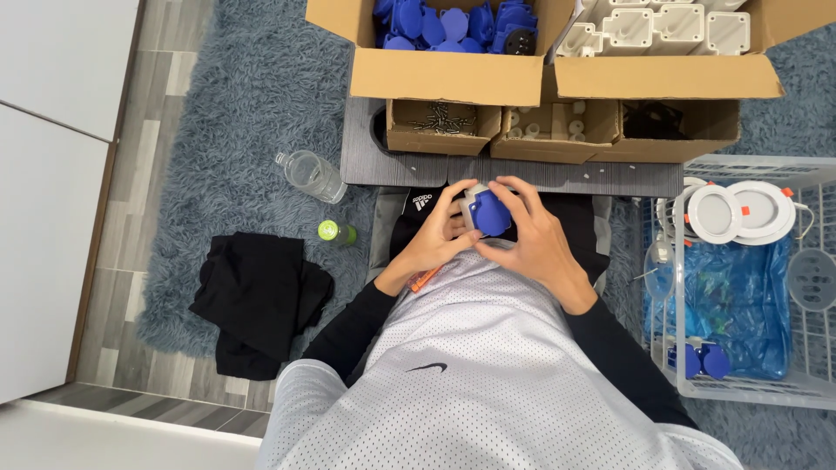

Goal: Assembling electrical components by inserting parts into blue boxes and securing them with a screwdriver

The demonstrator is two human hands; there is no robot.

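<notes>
Blue-lidded socket unit, grey body w/ round blue flap cover, sat between both hands just above the lap, close to the near edge of the grey desk. Left hand had its grip pressed onto the unit's left side, fingers curled against the grey housing. Right hand covered the unit from the right & above, grip pinching it, fingertips on the top edge of the blue cover. An orange-tipped tool lay on the lap just below the left hand; type could not be told.

On the desk, front row: small carton of screws, adj. carton of small white parts, then a carton w/ dark contents. Behind these: large carton of blue socket covers at left, large carton of white housings at right.

Right of the person: white wire basket holding round white downlights, a blue plastic bag & two more blue covers.

Left, on the grey-blue shag rug: clear plastic bottle lying on its side, green-capped small bottle, black garment in a heap.
</notes>
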